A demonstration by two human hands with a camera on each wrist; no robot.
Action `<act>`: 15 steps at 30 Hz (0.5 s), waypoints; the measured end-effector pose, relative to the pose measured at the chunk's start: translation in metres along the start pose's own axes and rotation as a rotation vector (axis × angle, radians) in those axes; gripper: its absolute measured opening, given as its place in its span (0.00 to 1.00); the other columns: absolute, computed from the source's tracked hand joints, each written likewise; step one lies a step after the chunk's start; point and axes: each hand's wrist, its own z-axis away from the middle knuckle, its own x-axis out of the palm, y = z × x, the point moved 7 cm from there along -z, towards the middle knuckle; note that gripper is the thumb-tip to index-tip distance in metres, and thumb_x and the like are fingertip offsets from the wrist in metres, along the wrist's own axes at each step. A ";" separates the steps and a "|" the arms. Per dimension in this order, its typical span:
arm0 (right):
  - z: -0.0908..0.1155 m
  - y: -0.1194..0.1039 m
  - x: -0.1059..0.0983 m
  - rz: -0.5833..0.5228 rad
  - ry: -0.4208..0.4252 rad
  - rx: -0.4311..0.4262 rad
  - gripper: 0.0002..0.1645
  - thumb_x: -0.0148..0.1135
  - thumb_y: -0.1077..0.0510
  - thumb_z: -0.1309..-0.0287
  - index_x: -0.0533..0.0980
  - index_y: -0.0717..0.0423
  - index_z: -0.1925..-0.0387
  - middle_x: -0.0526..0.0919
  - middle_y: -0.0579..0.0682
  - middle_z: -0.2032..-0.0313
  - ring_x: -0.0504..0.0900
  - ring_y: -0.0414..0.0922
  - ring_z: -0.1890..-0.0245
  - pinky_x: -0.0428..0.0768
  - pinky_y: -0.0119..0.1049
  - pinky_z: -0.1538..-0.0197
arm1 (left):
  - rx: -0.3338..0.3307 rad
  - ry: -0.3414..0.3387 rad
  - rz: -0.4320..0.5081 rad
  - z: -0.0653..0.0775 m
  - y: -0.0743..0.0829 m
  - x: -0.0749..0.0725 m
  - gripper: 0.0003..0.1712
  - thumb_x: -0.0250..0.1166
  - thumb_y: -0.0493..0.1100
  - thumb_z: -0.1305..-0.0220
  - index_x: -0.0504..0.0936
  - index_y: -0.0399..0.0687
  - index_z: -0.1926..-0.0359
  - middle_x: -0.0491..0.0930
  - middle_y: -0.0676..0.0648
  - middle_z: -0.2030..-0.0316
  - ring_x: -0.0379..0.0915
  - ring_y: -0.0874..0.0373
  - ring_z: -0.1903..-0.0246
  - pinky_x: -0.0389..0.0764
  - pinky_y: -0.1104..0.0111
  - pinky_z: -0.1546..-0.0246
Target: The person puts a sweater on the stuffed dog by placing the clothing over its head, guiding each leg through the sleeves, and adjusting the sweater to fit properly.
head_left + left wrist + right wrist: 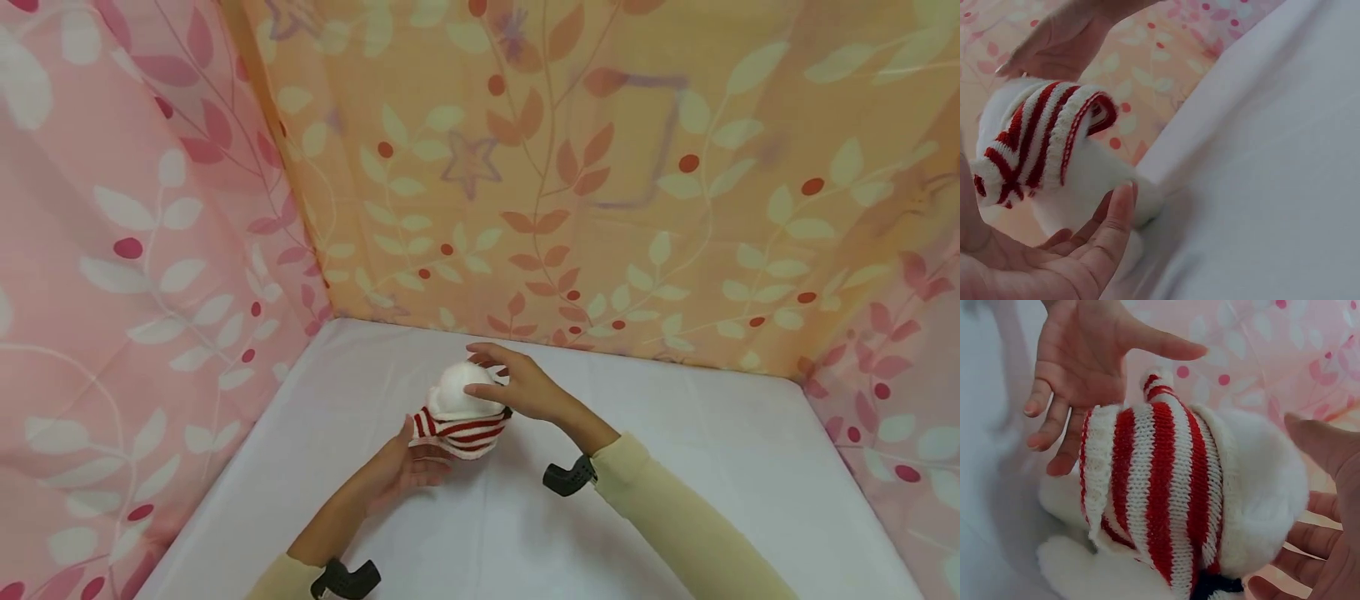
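A white plush toy [465,390] wears a red-and-white striped knitted sweater [471,432] and is low over the white surface. My right hand [528,387] loosely cups the rounded white head, thumb on one side and spread fingers on the other. In the right wrist view, those fingertips are right at the head's edge. My left hand [405,467] lies on the toy's other side, thumb by a sleeve [1159,384] and fingers extended below. The left wrist view has the left fingers [1121,203] overlapping the white lower body [1085,178].
White cloth [637,517] covers the table. A patterned orange curtain [540,167] hangs behind it, with pink leaf-print curtains [165,275] at both sides. Black wrist devices [570,477] sit at the sleeve cuffs.
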 end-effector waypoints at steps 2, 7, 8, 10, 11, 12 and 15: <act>-0.001 0.001 0.003 0.004 -0.014 -0.001 0.41 0.74 0.46 0.42 0.69 0.49 0.29 0.79 0.49 0.37 0.77 0.46 0.38 0.75 0.49 0.39 | 0.019 -0.023 -0.020 0.002 -0.005 0.006 0.42 0.42 0.65 0.21 0.54 0.32 0.29 0.75 0.31 0.42 0.77 0.40 0.43 0.82 0.58 0.47; -0.003 0.000 0.008 0.006 -0.037 0.000 0.42 0.78 0.49 0.46 0.72 0.48 0.31 0.77 0.48 0.35 0.78 0.46 0.40 0.78 0.46 0.40 | 0.050 -0.060 -0.019 0.000 -0.012 0.020 0.29 0.53 0.50 0.21 0.60 0.32 0.33 0.76 0.31 0.43 0.79 0.41 0.46 0.81 0.57 0.47; -0.003 0.000 0.008 0.004 -0.041 0.001 0.42 0.79 0.50 0.47 0.73 0.49 0.32 0.77 0.48 0.35 0.78 0.47 0.41 0.78 0.46 0.41 | 0.055 -0.058 -0.016 -0.001 -0.012 0.023 0.28 0.54 0.49 0.21 0.62 0.32 0.34 0.78 0.32 0.45 0.80 0.41 0.46 0.81 0.57 0.48; -0.004 -0.001 0.010 0.007 -0.048 0.006 0.41 0.79 0.51 0.48 0.74 0.50 0.33 0.77 0.48 0.35 0.79 0.47 0.42 0.80 0.45 0.43 | 0.060 -0.036 -0.001 -0.002 -0.011 0.025 0.26 0.56 0.49 0.22 0.66 0.33 0.36 0.80 0.35 0.47 0.80 0.41 0.46 0.82 0.56 0.48; -0.004 -0.002 0.010 0.011 -0.050 0.007 0.41 0.80 0.51 0.48 0.74 0.49 0.33 0.77 0.48 0.35 0.80 0.47 0.43 0.80 0.45 0.44 | 0.059 -0.015 0.008 -0.003 -0.011 0.026 0.26 0.56 0.50 0.22 0.68 0.33 0.38 0.82 0.38 0.49 0.81 0.43 0.47 0.82 0.57 0.49; -0.004 -0.002 0.011 0.015 -0.050 0.006 0.40 0.80 0.51 0.48 0.74 0.50 0.33 0.77 0.48 0.36 0.80 0.47 0.44 0.81 0.44 0.45 | 0.058 0.007 0.015 -0.004 -0.011 0.026 0.25 0.57 0.50 0.23 0.69 0.34 0.39 0.83 0.40 0.50 0.82 0.44 0.49 0.82 0.57 0.49; -0.006 -0.002 0.011 0.022 -0.045 0.002 0.39 0.79 0.52 0.47 0.75 0.51 0.34 0.78 0.48 0.37 0.81 0.48 0.46 0.82 0.43 0.47 | 0.060 0.063 0.030 -0.007 -0.011 0.025 0.22 0.60 0.48 0.24 0.72 0.36 0.42 0.85 0.44 0.55 0.84 0.50 0.54 0.83 0.59 0.52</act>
